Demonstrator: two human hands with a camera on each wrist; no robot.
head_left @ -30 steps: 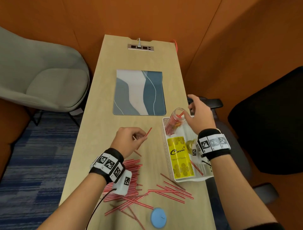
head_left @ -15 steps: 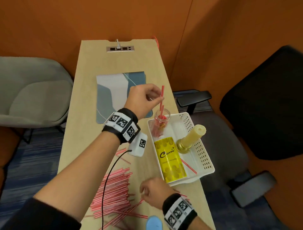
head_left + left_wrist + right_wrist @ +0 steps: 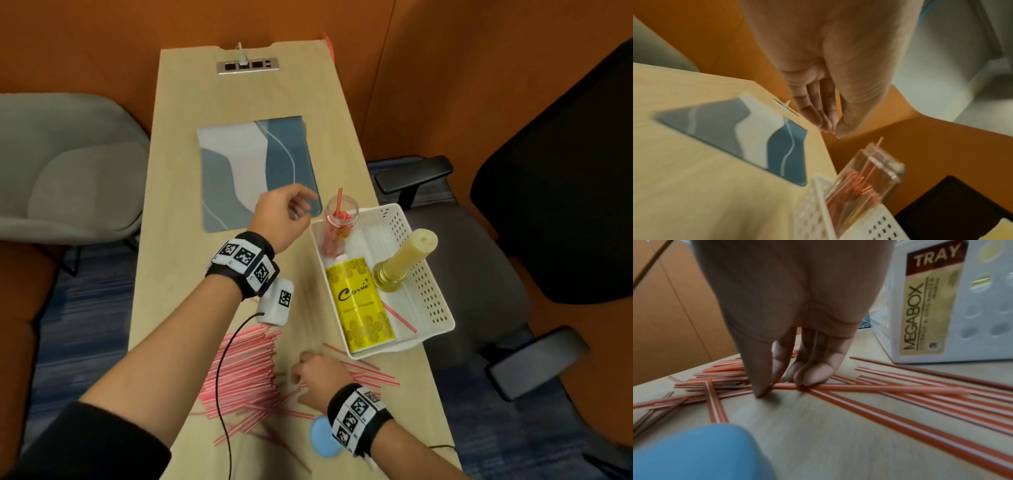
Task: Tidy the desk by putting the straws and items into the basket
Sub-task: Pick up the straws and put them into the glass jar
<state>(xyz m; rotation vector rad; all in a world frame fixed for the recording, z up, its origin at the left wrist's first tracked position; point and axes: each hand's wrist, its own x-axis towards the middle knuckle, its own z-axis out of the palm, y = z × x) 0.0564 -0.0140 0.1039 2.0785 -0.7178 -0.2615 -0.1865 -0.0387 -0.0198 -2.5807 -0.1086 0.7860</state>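
Note:
Red-and-white straws (image 3: 246,370) lie in a heap on the near desk. My right hand (image 3: 298,377) is down on them, and its thumb and fingers pinch one straw (image 3: 869,388) against the desk top. A clear jar (image 3: 342,219) with several straws stands in the far corner of the white basket (image 3: 435,298), and one straw (image 3: 339,197) sticks up out of it. Just left of the jar, my left hand (image 3: 301,209) hovers empty with relaxed fingers (image 3: 818,112). The basket also holds a yellow box (image 3: 359,301) and a yellow candle-like bottle (image 3: 404,260).
A blue-grey mat (image 3: 253,171) lies on the middle of the desk and a socket strip (image 3: 247,65) at its far end. A blue round thing (image 3: 320,437) sits near my right wrist. A black chair (image 3: 548,205) stands right, a grey chair (image 3: 68,178) left.
My left hand let its straw go into the jar and drew back to the left. My right hand stays at the near straws and now pinches one.

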